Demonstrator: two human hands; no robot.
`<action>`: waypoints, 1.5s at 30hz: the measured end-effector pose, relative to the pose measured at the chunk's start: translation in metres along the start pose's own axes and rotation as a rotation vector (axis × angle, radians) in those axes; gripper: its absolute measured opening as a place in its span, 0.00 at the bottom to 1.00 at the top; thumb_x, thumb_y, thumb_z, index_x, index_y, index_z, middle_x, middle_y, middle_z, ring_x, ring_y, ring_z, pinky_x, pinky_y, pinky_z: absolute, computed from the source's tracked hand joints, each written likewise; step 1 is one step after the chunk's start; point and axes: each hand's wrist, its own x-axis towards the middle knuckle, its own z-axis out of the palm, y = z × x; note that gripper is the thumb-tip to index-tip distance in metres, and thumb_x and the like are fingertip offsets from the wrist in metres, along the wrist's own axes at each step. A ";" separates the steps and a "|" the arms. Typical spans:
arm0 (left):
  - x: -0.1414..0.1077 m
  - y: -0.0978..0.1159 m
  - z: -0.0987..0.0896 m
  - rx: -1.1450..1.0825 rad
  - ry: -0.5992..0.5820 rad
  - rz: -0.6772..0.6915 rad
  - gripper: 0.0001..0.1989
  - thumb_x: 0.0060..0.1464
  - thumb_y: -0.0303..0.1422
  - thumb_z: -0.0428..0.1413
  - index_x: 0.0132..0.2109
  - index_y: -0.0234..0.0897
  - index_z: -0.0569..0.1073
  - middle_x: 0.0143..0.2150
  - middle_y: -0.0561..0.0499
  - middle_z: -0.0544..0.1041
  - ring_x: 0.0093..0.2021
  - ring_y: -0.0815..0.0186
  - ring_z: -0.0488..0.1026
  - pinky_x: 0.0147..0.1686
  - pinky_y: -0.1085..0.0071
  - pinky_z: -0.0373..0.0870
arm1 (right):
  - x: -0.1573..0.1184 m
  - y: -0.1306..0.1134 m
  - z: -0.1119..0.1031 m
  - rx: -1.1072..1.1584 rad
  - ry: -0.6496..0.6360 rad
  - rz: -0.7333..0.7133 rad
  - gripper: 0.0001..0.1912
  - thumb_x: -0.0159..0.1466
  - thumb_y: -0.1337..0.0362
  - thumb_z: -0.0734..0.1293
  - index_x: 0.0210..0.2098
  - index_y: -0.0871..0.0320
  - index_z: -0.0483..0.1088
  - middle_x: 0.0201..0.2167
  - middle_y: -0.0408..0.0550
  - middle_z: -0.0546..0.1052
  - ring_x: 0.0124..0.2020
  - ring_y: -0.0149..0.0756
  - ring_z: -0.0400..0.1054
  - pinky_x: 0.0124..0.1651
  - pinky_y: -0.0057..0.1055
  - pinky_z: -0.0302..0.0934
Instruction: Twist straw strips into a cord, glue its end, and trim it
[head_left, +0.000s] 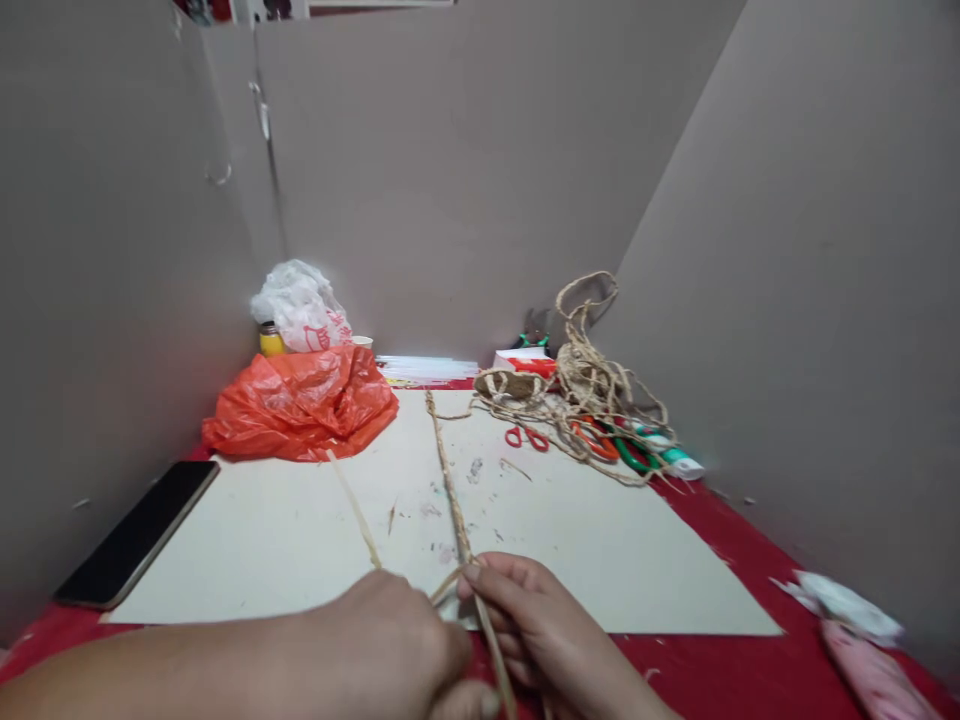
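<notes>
A thin braid of straw point(451, 487) runs down the middle of the white board point(660, 560) toward me. My right hand point(536, 620) pinches its near end between thumb and fingertips, and loose strands hang below the pinch. Left of it, my left hand point(405, 640) is closed with the knuckles up, on a straw strand that leads across to the braid's end. Another pale strand point(352, 505) sticks out beyond my left knuckles, over the board. The left fingers are partly hidden and slightly blurred.
An orange plastic bag point(307, 400), a white bag point(300, 300) and a phone point(139, 535) are on the left. At the back right lie tangled twine point(592, 380), red-handled scissors point(526, 438) and a tube point(681, 463). Grey partitions point(465, 190) enclose the red-covered table point(675, 670).
</notes>
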 end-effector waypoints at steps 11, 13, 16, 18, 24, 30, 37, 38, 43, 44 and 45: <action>0.020 -0.159 -0.045 0.047 0.421 -0.743 0.14 0.45 0.42 0.55 0.23 0.36 0.70 0.24 0.45 0.73 0.27 0.59 0.70 0.26 0.70 0.56 | 0.003 0.003 -0.005 0.032 -0.097 0.035 0.19 0.52 0.49 0.70 0.28 0.59 0.66 0.12 0.28 0.45 0.13 0.19 0.31 0.17 0.23 0.24; 0.020 -0.167 -0.038 0.027 0.424 -0.730 0.08 0.43 0.36 0.55 0.24 0.36 0.70 0.25 0.47 0.74 0.27 0.61 0.70 0.26 0.71 0.56 | 0.002 0.003 -0.005 0.044 -0.115 0.020 0.17 0.52 0.51 0.69 0.28 0.59 0.66 0.12 0.28 0.45 0.14 0.19 0.31 0.17 0.23 0.24; 0.020 -0.168 -0.032 -0.006 0.436 -0.693 0.02 0.41 0.29 0.54 0.24 0.37 0.70 0.25 0.50 0.74 0.28 0.64 0.69 0.26 0.72 0.56 | -0.001 0.001 -0.005 0.069 -0.143 -0.006 0.16 0.53 0.52 0.69 0.28 0.60 0.66 0.12 0.28 0.46 0.14 0.19 0.32 0.17 0.23 0.24; 0.019 -0.166 -0.034 -0.032 0.454 -0.667 0.02 0.40 0.27 0.53 0.23 0.36 0.69 0.23 0.51 0.72 0.27 0.65 0.68 0.26 0.72 0.56 | -0.001 -0.001 -0.004 0.081 -0.144 -0.013 0.16 0.53 0.53 0.69 0.29 0.60 0.66 0.12 0.28 0.47 0.14 0.19 0.32 0.17 0.24 0.24; 0.014 -0.130 -0.047 -0.235 0.530 -0.479 0.05 0.51 0.31 0.48 0.30 0.36 0.66 0.28 0.51 0.73 0.29 0.67 0.71 0.29 0.73 0.61 | -0.001 0.000 -0.004 0.100 -0.135 -0.032 0.15 0.54 0.54 0.69 0.29 0.61 0.68 0.11 0.28 0.47 0.13 0.18 0.32 0.17 0.24 0.24; 0.013 -0.060 -0.030 -1.145 0.344 -0.220 0.16 0.44 0.35 0.60 0.39 0.35 0.66 0.26 0.54 0.73 0.24 0.70 0.71 0.25 0.75 0.59 | -0.001 0.000 -0.004 0.098 -0.143 -0.039 0.14 0.54 0.55 0.68 0.31 0.61 0.68 0.12 0.28 0.47 0.13 0.18 0.32 0.17 0.24 0.24; 0.022 -0.039 0.000 -1.254 0.303 -0.237 0.10 0.43 0.34 0.61 0.29 0.32 0.69 0.18 0.54 0.71 0.19 0.73 0.63 0.23 0.75 0.56 | -0.001 -0.002 -0.003 0.139 -0.160 -0.045 0.16 0.52 0.53 0.70 0.30 0.60 0.66 0.11 0.27 0.47 0.13 0.18 0.31 0.17 0.23 0.24; 0.024 -0.039 0.003 -1.263 0.314 -0.222 0.11 0.43 0.34 0.61 0.29 0.32 0.69 0.19 0.54 0.71 0.20 0.73 0.63 0.24 0.75 0.56 | -0.001 -0.002 -0.003 0.146 -0.168 -0.047 0.16 0.53 0.54 0.70 0.30 0.60 0.66 0.11 0.27 0.47 0.13 0.18 0.31 0.17 0.22 0.24; 0.030 -0.033 0.014 -1.403 0.322 -0.148 0.12 0.43 0.34 0.63 0.31 0.32 0.70 0.26 0.50 0.75 0.26 0.72 0.66 0.31 0.74 0.59 | -0.003 -0.003 -0.002 0.169 -0.196 -0.064 0.15 0.54 0.55 0.69 0.30 0.59 0.64 0.12 0.27 0.47 0.13 0.18 0.32 0.16 0.22 0.25; 0.031 -0.032 0.016 -1.452 0.313 -0.145 0.12 0.43 0.34 0.64 0.31 0.32 0.70 0.25 0.51 0.74 0.26 0.72 0.66 0.31 0.74 0.59 | -0.003 -0.003 -0.002 0.177 -0.202 -0.067 0.15 0.54 0.55 0.70 0.30 0.59 0.64 0.12 0.27 0.47 0.13 0.18 0.31 0.16 0.21 0.24; 0.033 -0.031 0.018 -1.505 0.309 -0.145 0.13 0.42 0.34 0.64 0.30 0.32 0.70 0.25 0.52 0.74 0.26 0.73 0.66 0.31 0.74 0.59 | -0.003 -0.003 -0.002 0.186 -0.209 -0.071 0.16 0.55 0.54 0.70 0.29 0.59 0.63 0.12 0.27 0.47 0.13 0.18 0.31 0.16 0.21 0.24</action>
